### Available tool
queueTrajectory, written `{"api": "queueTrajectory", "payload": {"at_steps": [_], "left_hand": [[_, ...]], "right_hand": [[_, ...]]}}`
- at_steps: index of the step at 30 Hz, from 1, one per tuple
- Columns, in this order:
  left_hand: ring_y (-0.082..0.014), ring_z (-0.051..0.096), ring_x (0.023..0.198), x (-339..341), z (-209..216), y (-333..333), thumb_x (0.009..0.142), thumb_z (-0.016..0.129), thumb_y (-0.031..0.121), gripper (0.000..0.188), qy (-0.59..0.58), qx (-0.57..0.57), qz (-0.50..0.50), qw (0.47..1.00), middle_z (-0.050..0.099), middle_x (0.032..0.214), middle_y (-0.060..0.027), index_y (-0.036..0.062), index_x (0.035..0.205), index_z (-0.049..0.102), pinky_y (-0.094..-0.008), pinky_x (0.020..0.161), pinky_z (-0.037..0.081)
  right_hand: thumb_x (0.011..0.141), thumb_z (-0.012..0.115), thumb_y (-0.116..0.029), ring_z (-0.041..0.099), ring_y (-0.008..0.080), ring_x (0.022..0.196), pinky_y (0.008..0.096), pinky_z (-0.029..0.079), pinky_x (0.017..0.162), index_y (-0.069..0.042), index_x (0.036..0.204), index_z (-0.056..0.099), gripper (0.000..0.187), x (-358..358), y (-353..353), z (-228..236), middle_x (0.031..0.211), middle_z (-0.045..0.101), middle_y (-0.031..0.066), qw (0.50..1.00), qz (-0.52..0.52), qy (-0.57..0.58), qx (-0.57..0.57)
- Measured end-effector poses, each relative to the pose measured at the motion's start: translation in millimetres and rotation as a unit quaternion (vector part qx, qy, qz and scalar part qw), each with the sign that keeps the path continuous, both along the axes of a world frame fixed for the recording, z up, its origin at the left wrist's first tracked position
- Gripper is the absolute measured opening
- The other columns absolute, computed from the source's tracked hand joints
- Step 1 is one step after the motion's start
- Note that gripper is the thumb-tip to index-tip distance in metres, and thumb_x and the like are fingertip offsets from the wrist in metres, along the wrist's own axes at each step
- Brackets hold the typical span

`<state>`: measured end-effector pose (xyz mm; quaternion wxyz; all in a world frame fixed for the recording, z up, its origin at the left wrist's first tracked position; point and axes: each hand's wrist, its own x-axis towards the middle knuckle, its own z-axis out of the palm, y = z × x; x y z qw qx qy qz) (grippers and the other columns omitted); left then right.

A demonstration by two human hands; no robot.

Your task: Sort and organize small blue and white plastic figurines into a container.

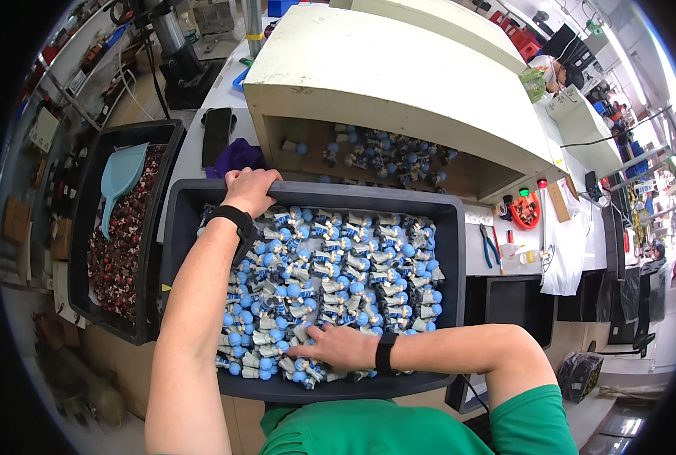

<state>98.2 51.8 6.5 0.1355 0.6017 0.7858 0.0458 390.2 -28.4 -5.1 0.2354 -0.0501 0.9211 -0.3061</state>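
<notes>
A black plastic tray (459,250) in front of me is filled with rows of small toy figurines (330,265) that have blue round heads and grey and dark blue bodies. My left hand (250,191) grips the tray's far rim near its left corner, with the fingers curled over the edge. Low down among the figurines lies my right hand (343,347), palm down. Its visible fingers are spread apart and touch the figurines near the tray's front. The undersides of those fingers are hidden.
Behind the tray, a cream shelf box (399,83) holds more figurines (399,155). To the left, a black bin (80,265) contains dark red pieces and a light blue dustpan (123,171). A phone (217,136), purple cloth (237,157), pliers (489,246) and red bowl (525,210) lie around.
</notes>
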Motion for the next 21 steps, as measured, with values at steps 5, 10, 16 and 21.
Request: {"api": "queueTrajectory", "payload": {"at_steps": [5,10,16,21], "left_hand": [[-0.0250,0.055,0.105,2.6,-0.4,-1.8,0.074,0.074,0.017,0.035,0.000,0.016,-0.002,1.000,0.065,0.101,-0.0013,0.0209,0.107,0.063,-0.0431,0.094,0.030],[-0.0250,0.055,0.105,0.6,1.3,-2.5,0.075,0.074,0.017,0.035,-0.001,0.015,-0.002,1.000,0.065,0.103,-0.0021,0.0196,0.108,0.063,-0.0431,0.094,0.030],[-0.0255,0.054,0.106,3.1,4.4,-1.4,0.075,0.075,0.016,0.036,-0.001,0.012,-0.001,1.000,0.065,0.102,-0.0021,0.0209,0.108,0.064,-0.0443,0.097,0.030],[-0.0254,0.055,0.104,3.3,5.6,-1.7,0.074,0.075,0.017,0.034,0.001,0.011,0.003,1.000,0.066,0.099,-0.0018,0.0207,0.106,0.064,-0.0441,0.096,0.030]], "right_hand": [[0.074,0.070,-0.009,0.062,0.0396,0.092,0.0455,0.053,0.075,-0.026,0.138,0.042,0.071,-8.0,-0.5,0.3,0.115,0.050,0.0223,0.999,-0.005,-0.031,-0.019],[0.070,0.073,-0.008,0.064,0.0395,0.090,0.0451,0.054,0.074,-0.023,0.136,0.043,0.074,-7.5,-1.1,-0.6,0.115,0.050,0.0232,0.999,-0.014,-0.040,-0.017],[0.069,0.075,-0.008,0.066,0.0366,0.087,0.0440,0.055,0.070,-0.026,0.136,0.043,0.077,-15.9,5.2,5.0,0.115,0.053,0.0207,0.997,0.000,-0.072,-0.017],[0.069,0.075,-0.009,0.066,0.0359,0.088,0.0440,0.055,0.069,-0.028,0.134,0.044,0.074,-19.8,3.1,3.1,0.115,0.054,0.0198,0.996,-0.012,-0.090,-0.015]]}}
